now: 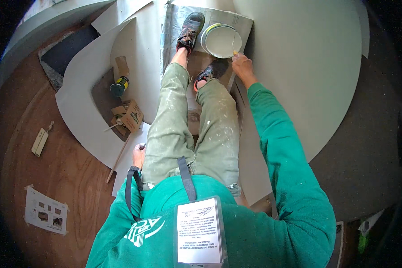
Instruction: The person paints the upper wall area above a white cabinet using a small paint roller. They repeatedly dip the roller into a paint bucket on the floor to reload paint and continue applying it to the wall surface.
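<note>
Out ahead, my right hand (243, 68) is closed on a small yellow-handled tool (235, 52) at the near right rim of a round bucket (204, 39). Pale paint (222, 41) fills the bucket, and a thin streak in it runs up from the tool; the tool's working end cannot be made out. My left hand (139, 156) hangs low beside my left thigh with its fingers curled. What it holds, if anything, is hidden. Close by lie a thin wooden stick (117, 157) and an opened cardboard box (132, 116).
The bucket stands on a covered platform (242, 26), with my shoe (190, 31) beside it. A dark green can (119, 86) sits left, beyond the box. Large pale curved panels (299, 76) flank me. A handset (40, 142) and a taped sheet (46, 210) are on the brown wooden surface.
</note>
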Demonstrator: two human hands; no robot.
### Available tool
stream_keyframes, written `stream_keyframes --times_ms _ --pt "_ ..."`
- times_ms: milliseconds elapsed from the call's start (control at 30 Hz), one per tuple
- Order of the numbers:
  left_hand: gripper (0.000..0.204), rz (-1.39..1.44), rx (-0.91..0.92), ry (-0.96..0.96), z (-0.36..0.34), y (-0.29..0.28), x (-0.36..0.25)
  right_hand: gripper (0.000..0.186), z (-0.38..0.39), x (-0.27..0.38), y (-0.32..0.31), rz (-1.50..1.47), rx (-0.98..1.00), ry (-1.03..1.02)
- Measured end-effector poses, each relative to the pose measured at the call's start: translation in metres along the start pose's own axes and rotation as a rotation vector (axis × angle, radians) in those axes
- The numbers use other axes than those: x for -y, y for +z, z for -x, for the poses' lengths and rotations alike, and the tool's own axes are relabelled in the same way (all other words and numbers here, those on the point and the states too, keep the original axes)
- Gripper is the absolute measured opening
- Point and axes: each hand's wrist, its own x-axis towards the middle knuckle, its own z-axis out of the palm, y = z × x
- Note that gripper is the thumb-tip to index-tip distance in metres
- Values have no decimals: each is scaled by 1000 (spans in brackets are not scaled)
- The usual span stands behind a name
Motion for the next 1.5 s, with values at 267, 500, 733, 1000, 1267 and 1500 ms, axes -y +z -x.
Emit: stream_keyframes --times_ms 267,500,733,1000,1267,1500 --pt "40 -9 11 31 2 5 1 27 5 -16 0 235 55 -205" --pt "41 8 6 48 -2 0 4 25 1 -4 -1 128 -39 -111" --pt "40 10 20 78 2 -1 -8 24 17 -18 7 338 105 -268" --pt "40 80 33 76 9 -7 -24 25 0 -11 14 201 -99 -252" --pt "41 76 35 72 -14 -4 -7 22 22 -26 16 369 66 -334" --pt "37 95 5 104 -2 -8 -23 40 104 18 -52 -156 -208 105"
